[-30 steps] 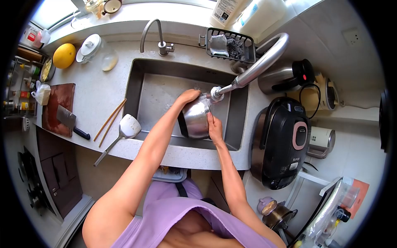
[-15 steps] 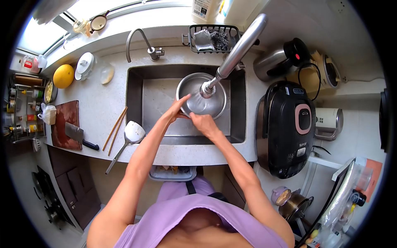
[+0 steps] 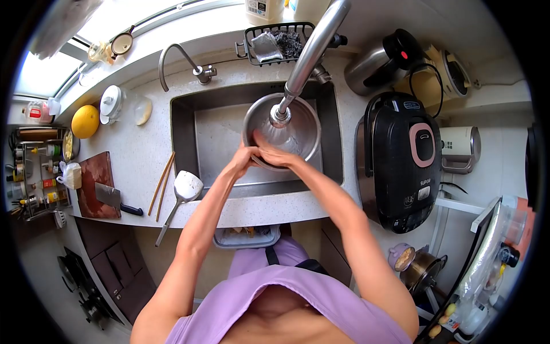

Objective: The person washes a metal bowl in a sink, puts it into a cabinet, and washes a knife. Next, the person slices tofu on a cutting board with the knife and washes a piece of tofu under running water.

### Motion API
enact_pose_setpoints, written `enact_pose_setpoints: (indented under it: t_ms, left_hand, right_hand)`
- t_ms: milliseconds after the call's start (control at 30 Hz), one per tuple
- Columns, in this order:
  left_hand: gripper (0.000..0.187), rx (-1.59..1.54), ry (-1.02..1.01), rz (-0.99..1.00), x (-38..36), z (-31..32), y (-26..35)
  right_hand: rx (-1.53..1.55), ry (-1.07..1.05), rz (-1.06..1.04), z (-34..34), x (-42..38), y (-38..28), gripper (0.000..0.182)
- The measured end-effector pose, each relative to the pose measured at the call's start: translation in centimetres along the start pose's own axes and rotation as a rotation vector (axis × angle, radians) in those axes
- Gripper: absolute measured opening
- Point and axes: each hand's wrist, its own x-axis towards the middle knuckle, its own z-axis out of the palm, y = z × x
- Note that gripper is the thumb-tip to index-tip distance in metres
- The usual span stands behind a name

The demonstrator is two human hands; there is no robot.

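A round stainless steel bowl [image 3: 312, 129] is in the sink, under the faucet spout [image 3: 280, 114]. Water streams from the spout into it. At the bowl's near left rim, my left hand [image 3: 243, 160] is closed on the edge, with some fingers hidden. My right hand [image 3: 272, 152] reaches over the near rim, its fingers extended against the inside wall in the wet bowl. Both hands are close together, nearly touching.
The steel sink [image 3: 217, 140] surrounds the bowl. Left on the counter are a spatula [image 3: 187, 186], chopsticks [image 3: 162, 186], a cleaver [image 3: 109, 195] on a cutting board [image 3: 91, 172], and a yellow fruit [image 3: 85, 121]. A black rice cooker [image 3: 395, 166] stands right.
My left hand has shifted from reaching inside the bowl to gripping its rim. My right hand has moved from the near rim to the inside wall. The view has shifted slightly.
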Motion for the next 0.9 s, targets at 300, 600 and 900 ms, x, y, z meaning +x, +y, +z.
enact_pose_setpoints:
  t_ms: [300,600,900]
  left_hand:
    - [0.081,0.428,0.045,0.55,0.9,1.2,0.2]
    - [0.057,0.26,0.123,0.16,-1.8,0.6,0.7]
    - [0.053,0.265,0.102,0.208,-3.0,1.9,3.9]
  right_hand:
    - [-0.512,-0.379,0.187,-3.5,-1.2,-2.0,0.047]
    - [-0.422,-0.145,0.273,-2.7,-0.4,-0.2,0.046]
    - [-0.496,-0.489,0.204,-5.5,-1.1,-3.5,0.026]
